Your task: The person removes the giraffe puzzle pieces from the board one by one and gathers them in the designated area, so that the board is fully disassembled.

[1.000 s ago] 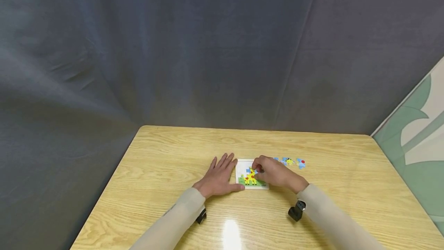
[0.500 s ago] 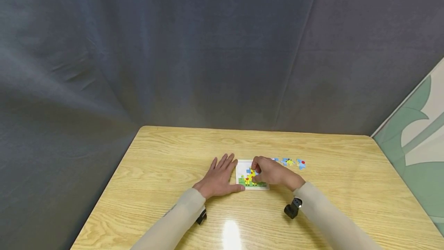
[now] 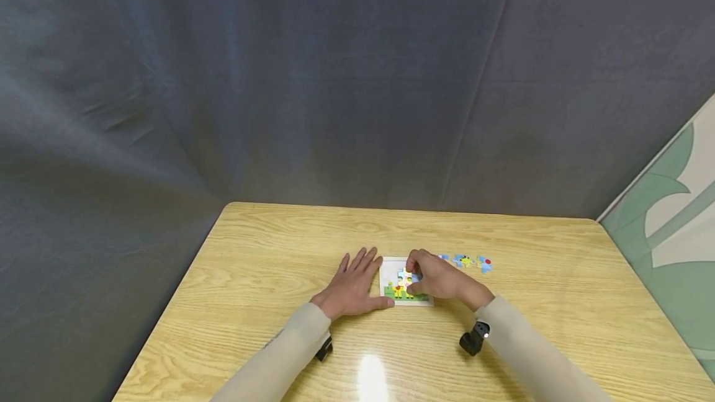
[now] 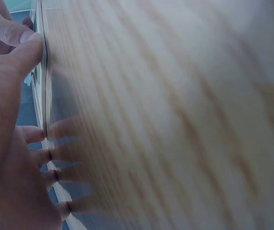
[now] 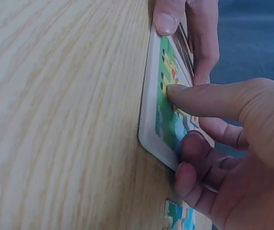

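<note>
A white-framed jigsaw puzzle board [image 3: 413, 303] lies on the table, with a yellow giraffe on green partly filled in and a blank white area at its upper left. My left hand [image 3: 353, 287] is spread flat at its left side, thumb resting on the frame's lower left corner. Over the board's right half, my right hand [image 3: 444, 276] pinches a giraffe puzzle piece [image 3: 406, 276] between thumb and forefinger. That piece now shines pale with glare. In the right wrist view the thumb [image 5: 187, 96] presses on the picture; the remaining fingers curl beside the board's edge.
Several loose blue puzzle pieces lie right of the board, one with a yellow shape [image 3: 464, 260] and one with a red dot [image 3: 485, 263]. Another piece [image 3: 443, 257] is partly behind the right hand. A dark curtain [image 3: 357, 110] hangs behind the wooden table [image 3: 279, 241].
Over the last half second the pinched giraffe piece has tilted and turned pale with glare. The right hand has shifted only slightly; the left hand stays put.
</note>
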The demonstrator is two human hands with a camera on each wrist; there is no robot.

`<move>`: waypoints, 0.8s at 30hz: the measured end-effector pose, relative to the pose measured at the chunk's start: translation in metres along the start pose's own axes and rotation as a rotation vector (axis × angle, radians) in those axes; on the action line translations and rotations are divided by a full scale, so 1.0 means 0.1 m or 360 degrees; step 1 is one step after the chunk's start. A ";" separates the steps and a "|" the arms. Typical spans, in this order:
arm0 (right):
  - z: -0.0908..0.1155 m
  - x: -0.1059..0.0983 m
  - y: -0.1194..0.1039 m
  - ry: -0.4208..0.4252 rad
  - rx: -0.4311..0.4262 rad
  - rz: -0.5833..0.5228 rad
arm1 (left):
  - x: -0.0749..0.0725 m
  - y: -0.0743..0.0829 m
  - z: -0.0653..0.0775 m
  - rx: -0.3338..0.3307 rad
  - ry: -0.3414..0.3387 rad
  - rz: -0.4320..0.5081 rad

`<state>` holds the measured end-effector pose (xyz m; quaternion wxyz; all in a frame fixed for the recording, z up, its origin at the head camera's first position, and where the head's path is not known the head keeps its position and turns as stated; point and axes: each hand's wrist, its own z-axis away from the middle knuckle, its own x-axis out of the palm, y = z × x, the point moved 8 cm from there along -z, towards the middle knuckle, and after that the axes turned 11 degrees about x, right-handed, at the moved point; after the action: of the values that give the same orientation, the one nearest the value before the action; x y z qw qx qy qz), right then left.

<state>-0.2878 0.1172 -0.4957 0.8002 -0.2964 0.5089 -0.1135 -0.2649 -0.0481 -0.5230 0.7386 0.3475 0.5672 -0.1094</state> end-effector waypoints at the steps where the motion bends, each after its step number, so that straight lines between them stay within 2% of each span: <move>1: 0.00 0.00 0.00 0.0008 -0.0008 -0.0006 | 0.00 0.00 0.00 0.0001 0.0000 0.0001; 16: 0.05 -0.02 0.01 0.0100 -0.0220 -0.0032 | 0.00 0.00 0.00 0.0000 0.0007 0.0029; 24: 0.05 -0.06 -0.02 0.0106 -0.0216 -0.0173 | -0.01 0.01 0.00 -0.0008 0.0008 0.0023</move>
<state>-0.2853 0.1203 -0.4887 0.7536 -0.3732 0.5248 -0.1319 -0.2648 -0.0477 -0.5214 0.7387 0.3502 0.5669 -0.1017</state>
